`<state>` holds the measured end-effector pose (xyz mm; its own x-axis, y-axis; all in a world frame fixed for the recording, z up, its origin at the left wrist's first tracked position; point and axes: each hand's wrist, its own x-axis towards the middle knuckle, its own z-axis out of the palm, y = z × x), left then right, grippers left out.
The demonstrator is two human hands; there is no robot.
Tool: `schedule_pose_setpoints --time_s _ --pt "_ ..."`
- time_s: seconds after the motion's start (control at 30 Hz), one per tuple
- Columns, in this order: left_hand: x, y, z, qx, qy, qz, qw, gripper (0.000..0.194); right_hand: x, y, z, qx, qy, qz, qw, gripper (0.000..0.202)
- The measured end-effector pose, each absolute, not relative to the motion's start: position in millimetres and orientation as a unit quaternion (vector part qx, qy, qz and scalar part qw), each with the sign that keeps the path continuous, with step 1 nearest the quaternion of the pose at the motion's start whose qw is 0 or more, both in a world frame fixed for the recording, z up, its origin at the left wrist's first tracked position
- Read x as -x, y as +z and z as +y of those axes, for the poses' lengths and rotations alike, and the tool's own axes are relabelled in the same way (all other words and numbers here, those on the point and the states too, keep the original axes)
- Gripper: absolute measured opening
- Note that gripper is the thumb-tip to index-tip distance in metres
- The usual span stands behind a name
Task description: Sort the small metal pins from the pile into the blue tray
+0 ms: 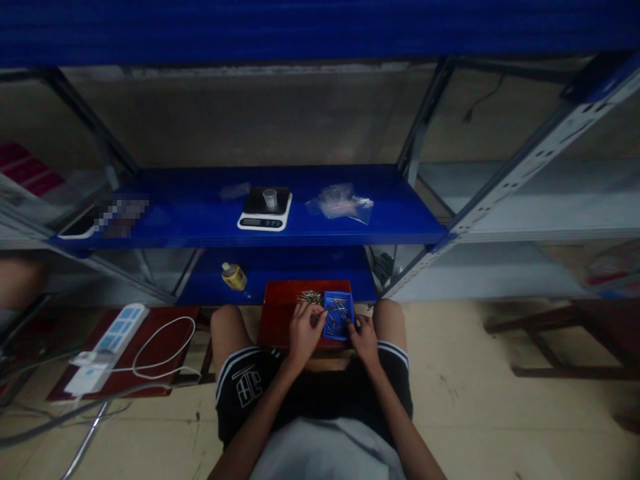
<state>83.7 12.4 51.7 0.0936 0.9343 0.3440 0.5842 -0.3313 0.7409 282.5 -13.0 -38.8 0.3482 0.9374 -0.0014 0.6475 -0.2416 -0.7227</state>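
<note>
Little metal bits (pixel 340 305) lie in a blue tray (pixel 351 307) between the left hand (pixel 306 328) and right hand (pixel 366 339); I can't tell if either holds any.

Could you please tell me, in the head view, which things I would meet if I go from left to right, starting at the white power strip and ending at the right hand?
White power strip, yellow-labelled bottle, scale, left hand, blue tray, right hand.
</note>
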Motion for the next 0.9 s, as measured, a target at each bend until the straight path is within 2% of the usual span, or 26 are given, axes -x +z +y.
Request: schedule_pose_setpoints --time_s 0.07,0.2,0.3,0.43,0.67,0.9 --pt "-104.7 53.0 13.0 -0.726 0.404 0.516 0.207 0.012 -282.7 -37.5 -13.5 0.754 0.225 -0.528 0.321 0.042" --pt "-105.8 39.2 9.5 -0.736 0.398 0.508 0.204 0.031 -283.1 -36.5 -14.8 0.749 0.23 -0.527 0.329 0.043" --pt "-72.7 23.3 6.9 -0.721 0.366 0.544 0.225 0.022 -283.3 -37.7 -15.3 0.752 0.233 -0.518 0.334 0.044" --pt "-26.5 7.5 3.5 -0.684 0.247 0.63 0.272 0.01 -283.3 -39.9 -14.1 0.752 0.235 -0.515 0.338 0.043" --pt "-34.6 5.8 -5.4 -0.73 0.126 0.633 0.224 0.032 -284.5 -38.6 -13.2 0.745 0.229 -0.527 0.338 0.044" --pt "-51.1 7.1 -2.9 -0.73 0.074 0.642 0.221 0.008 -286.0 -40.7 -13.1 0.745 0.23 -0.526 0.339 0.041"
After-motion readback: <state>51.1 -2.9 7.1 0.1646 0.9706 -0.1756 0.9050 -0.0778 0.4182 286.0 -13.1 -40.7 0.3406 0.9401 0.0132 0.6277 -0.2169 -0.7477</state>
